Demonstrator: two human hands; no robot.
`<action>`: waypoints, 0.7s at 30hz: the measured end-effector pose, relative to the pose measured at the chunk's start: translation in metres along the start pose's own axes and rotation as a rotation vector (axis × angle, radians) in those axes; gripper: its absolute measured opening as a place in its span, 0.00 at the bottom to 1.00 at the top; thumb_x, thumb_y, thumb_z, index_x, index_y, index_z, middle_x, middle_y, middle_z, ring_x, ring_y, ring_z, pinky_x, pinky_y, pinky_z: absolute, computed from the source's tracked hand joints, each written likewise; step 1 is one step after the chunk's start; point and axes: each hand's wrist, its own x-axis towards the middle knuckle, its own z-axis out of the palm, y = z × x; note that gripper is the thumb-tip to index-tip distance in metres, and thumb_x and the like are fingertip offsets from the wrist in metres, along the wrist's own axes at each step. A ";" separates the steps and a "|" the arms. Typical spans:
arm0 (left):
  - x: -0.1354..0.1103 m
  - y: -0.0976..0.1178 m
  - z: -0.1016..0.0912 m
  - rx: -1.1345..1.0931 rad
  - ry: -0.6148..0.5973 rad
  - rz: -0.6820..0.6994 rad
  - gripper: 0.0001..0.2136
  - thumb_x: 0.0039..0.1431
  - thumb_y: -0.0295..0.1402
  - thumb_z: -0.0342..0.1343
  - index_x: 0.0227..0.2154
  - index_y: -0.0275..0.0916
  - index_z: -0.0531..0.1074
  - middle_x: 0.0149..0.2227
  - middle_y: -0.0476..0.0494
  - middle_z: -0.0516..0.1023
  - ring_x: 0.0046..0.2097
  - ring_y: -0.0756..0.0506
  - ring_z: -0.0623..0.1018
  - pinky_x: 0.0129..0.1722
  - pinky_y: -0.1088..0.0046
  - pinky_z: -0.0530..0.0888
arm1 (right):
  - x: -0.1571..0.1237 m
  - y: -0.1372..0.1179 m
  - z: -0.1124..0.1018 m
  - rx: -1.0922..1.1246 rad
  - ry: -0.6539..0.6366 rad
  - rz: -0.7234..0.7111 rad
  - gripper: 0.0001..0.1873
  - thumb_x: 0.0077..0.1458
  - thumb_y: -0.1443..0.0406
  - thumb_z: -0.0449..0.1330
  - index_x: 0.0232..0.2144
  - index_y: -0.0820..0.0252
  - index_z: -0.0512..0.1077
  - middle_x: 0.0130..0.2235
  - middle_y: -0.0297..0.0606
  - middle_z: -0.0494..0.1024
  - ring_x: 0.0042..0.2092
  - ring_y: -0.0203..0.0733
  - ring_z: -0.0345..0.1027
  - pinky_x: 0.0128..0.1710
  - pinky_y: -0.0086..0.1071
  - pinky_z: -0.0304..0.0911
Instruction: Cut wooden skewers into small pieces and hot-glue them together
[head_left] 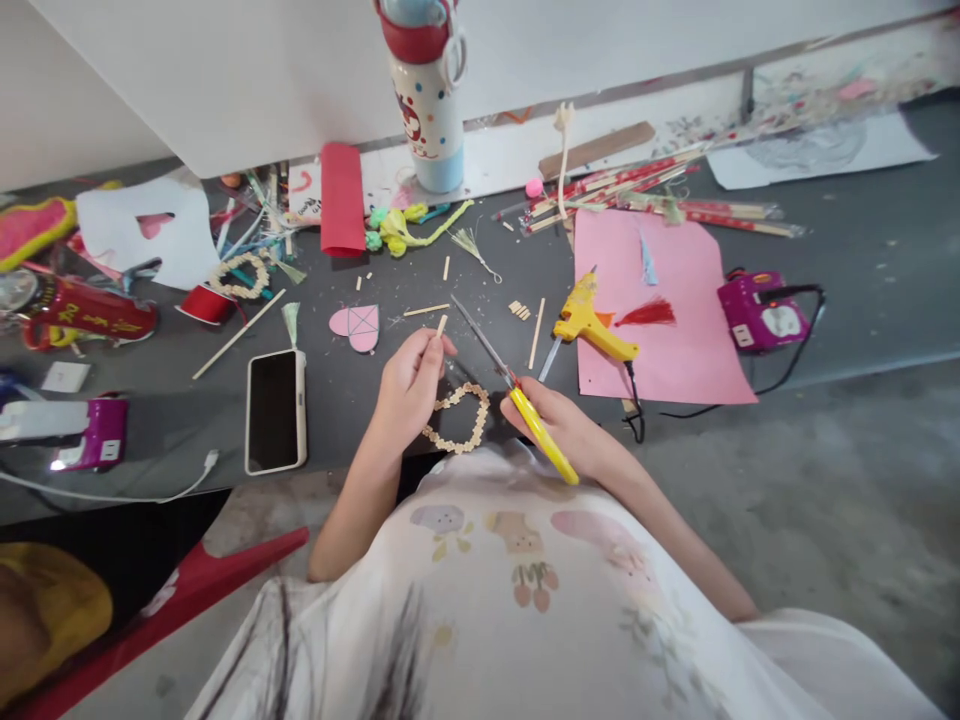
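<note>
My left hand (411,385) is closed, pinching a short pale wooden stick (442,325) that points up between thumb and fingers. In my right hand (559,420) are yellow-handled scissors (536,425), their long pointed blade angled up and left towards the stick; the fingers partly hide the far handle. Between both hands, near the table's front edge, lies a heart-shaped ring of small wooden pieces (480,428), partly covered by my left hand. Above the hands lie a pink paper heart (355,327) with drawn lines, a thin stick (427,310) and several short cut pieces (519,310).
A yellow glue gun (589,318) rests partly on pink paper (660,375), its cord trailing forward. A white phone (276,412) lies left. Behind stand a bottle (431,120) and a red folded piece (341,200). Purple power blocks (761,310) sit right and left.
</note>
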 end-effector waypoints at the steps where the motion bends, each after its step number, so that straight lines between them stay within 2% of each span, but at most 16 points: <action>1: 0.000 0.000 0.000 0.005 0.001 -0.002 0.16 0.64 0.47 0.44 0.31 0.40 0.67 0.19 0.54 0.54 0.21 0.54 0.55 0.20 0.76 0.53 | 0.000 -0.001 0.000 -0.022 0.006 0.005 0.16 0.57 0.51 0.49 0.28 0.56 0.54 0.28 0.30 0.65 0.30 0.35 0.57 0.31 0.31 0.55; 6: -0.001 0.005 0.000 0.109 0.036 0.019 0.18 0.64 0.48 0.44 0.31 0.40 0.68 0.20 0.54 0.56 0.22 0.53 0.58 0.22 0.76 0.56 | -0.001 -0.010 -0.003 -0.127 0.015 -0.005 0.17 0.57 0.49 0.49 0.29 0.56 0.54 0.29 0.31 0.66 0.30 0.37 0.59 0.31 0.31 0.54; 15: -0.001 0.014 0.002 0.241 -0.014 0.060 0.14 0.65 0.41 0.43 0.32 0.40 0.69 0.23 0.52 0.63 0.24 0.53 0.63 0.25 0.76 0.61 | -0.001 -0.019 -0.003 -0.174 0.014 -0.001 0.17 0.57 0.49 0.49 0.29 0.55 0.54 0.30 0.33 0.70 0.29 0.38 0.61 0.30 0.32 0.56; 21: -0.001 0.014 0.004 0.274 -0.043 0.087 0.13 0.65 0.39 0.44 0.32 0.40 0.70 0.21 0.53 0.61 0.24 0.53 0.62 0.24 0.77 0.59 | -0.002 -0.020 -0.007 -0.173 0.019 0.022 0.17 0.56 0.49 0.50 0.29 0.55 0.55 0.30 0.35 0.71 0.30 0.39 0.63 0.30 0.32 0.56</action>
